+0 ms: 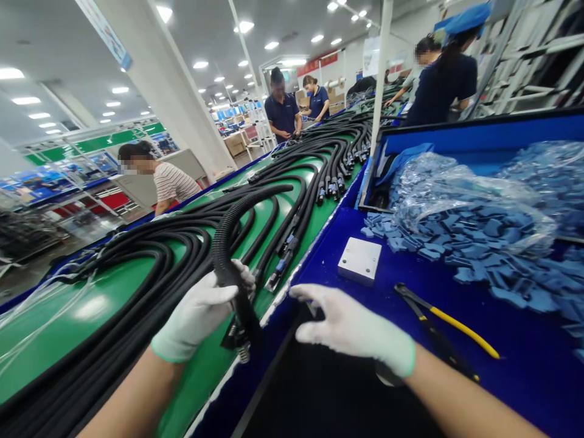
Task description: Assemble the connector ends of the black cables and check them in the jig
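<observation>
My left hand (201,316), in a white glove, is closed around a black corrugated cable harness (224,243) just above its connector end (241,340), over the green conveyor belt (91,310). My right hand (351,328), also gloved, rests palm down on the blue workbench (401,286), fingers curled over something dark that I cannot make out. Yellow-handled pliers (438,316) lie just right of that hand. A small white block (360,260) sits beyond it.
Several black harnesses (319,158) run along the belt. A blue bin (479,140) holds clear bags of blue plastic clips (474,225), with loose clips spilled on the bench. Other people stand at the belt's far end, at the left, and at the right.
</observation>
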A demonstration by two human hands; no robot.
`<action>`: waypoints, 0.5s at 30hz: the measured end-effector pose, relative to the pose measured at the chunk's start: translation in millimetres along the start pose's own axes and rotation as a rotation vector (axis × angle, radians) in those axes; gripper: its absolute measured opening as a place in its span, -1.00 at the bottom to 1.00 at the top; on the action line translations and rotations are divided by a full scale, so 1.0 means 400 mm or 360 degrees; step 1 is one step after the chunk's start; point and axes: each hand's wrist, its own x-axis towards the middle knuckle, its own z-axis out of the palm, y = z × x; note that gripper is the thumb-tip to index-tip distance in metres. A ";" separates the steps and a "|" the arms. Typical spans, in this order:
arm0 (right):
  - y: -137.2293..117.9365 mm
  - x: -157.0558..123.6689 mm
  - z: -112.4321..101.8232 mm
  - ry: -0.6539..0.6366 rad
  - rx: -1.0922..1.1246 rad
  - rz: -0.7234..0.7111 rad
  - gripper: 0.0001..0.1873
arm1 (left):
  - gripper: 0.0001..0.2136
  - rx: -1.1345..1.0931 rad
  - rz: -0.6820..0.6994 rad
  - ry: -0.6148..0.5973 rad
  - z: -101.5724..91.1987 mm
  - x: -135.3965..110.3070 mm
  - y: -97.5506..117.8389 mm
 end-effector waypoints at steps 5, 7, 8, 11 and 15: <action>0.019 -0.015 0.114 0.0142 0.0425 0.0066 -0.22 | -0.72 0.0119 0.0206 0.0137 0.180 0.036 -0.044; 0.025 -0.043 0.100 0.0253 0.0432 0.0112 -0.41 | -0.64 0.0581 0.0324 0.0464 0.192 0.042 -0.059; 0.026 -0.062 0.082 0.0273 0.0395 0.0161 -0.50 | -0.60 0.0877 0.0483 0.0615 0.189 0.042 -0.067; 0.021 -0.127 0.014 0.0196 0.0254 0.0318 -0.68 | -0.59 0.1775 0.1217 0.0249 0.181 0.037 -0.091; -0.008 -0.193 -0.054 0.0054 -0.0105 0.0377 -0.82 | -0.60 0.2070 0.1814 -0.0618 0.225 0.043 -0.122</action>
